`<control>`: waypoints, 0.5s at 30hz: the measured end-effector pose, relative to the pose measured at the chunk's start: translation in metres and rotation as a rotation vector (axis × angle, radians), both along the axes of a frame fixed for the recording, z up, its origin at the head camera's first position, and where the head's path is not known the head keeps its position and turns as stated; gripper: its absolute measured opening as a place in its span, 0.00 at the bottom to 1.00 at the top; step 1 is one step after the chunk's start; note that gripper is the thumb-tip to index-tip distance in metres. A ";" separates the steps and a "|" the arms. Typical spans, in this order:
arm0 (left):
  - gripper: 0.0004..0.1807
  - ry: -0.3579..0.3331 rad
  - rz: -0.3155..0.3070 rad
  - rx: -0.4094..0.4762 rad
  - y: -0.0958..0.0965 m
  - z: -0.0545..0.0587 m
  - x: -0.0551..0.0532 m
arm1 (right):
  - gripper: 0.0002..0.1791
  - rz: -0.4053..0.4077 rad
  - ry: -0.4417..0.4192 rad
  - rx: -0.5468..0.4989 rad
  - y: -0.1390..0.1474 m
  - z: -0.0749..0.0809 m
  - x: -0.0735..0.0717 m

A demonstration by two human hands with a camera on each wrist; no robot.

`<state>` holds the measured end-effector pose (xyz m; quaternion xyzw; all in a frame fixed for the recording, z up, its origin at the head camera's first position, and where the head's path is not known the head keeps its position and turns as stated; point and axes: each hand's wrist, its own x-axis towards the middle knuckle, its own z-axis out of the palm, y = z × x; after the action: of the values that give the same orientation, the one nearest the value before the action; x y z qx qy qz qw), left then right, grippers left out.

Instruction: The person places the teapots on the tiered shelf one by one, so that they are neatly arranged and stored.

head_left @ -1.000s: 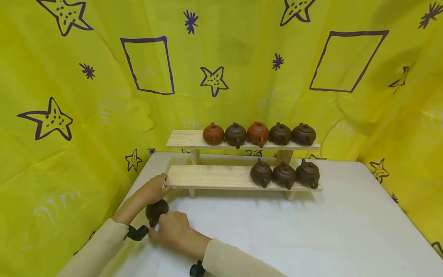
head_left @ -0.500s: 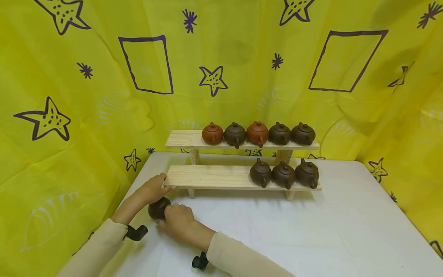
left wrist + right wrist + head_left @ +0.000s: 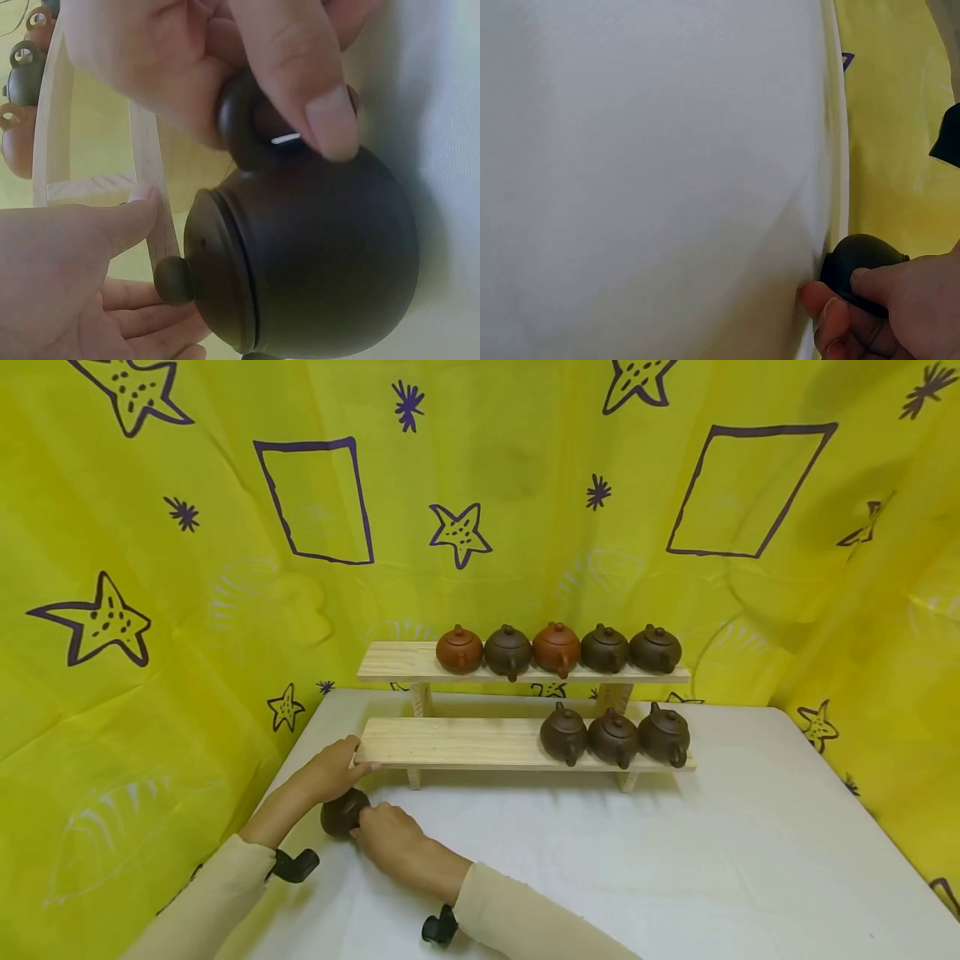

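Observation:
A dark brown teapot (image 3: 341, 814) is close over the white table, left of the middle in the head view and partly hidden by both arms. My right hand (image 3: 397, 843) holds it by its loop handle (image 3: 236, 124), thumb laid across the loop. The teapot's lid knob (image 3: 174, 280) points toward the left hand in the left wrist view. My left hand (image 3: 330, 772) grips the left end of the lower wooden shelf board (image 3: 450, 742), with its thumb on the board's edge. In the right wrist view the dark teapot (image 3: 862, 255) shows past the right fingers.
Three dark teapots (image 3: 615, 737) stand at the right of the lower board. Several brown and reddish teapots (image 3: 557, 647) line the upper board (image 3: 397, 662). A yellow patterned curtain (image 3: 525, 527) surrounds the white tabletop (image 3: 600, 860).
The teapot has shifted slightly away from me and turned, so the part that pointed toward me is out of sight. My right hand has moved a little right with it. The left hand stays put.

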<state>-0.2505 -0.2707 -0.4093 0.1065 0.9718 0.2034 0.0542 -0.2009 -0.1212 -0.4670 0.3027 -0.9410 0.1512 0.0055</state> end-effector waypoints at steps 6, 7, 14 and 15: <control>0.28 -0.006 0.003 0.014 0.000 0.000 0.000 | 0.12 0.074 -0.069 -0.028 0.016 -0.002 -0.004; 0.28 -0.007 0.003 0.016 0.000 0.000 0.000 | 0.12 0.079 -0.078 -0.034 0.018 -0.003 -0.004; 0.32 -0.031 0.007 0.008 -0.001 0.000 -0.001 | 0.12 0.132 -0.115 -0.099 0.044 -0.003 -0.004; 0.32 -0.030 0.005 0.009 -0.001 0.000 0.000 | 0.12 0.138 -0.119 -0.110 0.048 -0.002 -0.004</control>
<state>-0.2510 -0.2715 -0.4091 0.1011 0.9702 0.2093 0.0677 -0.2051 -0.0728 -0.4689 0.3566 -0.9068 0.2203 -0.0442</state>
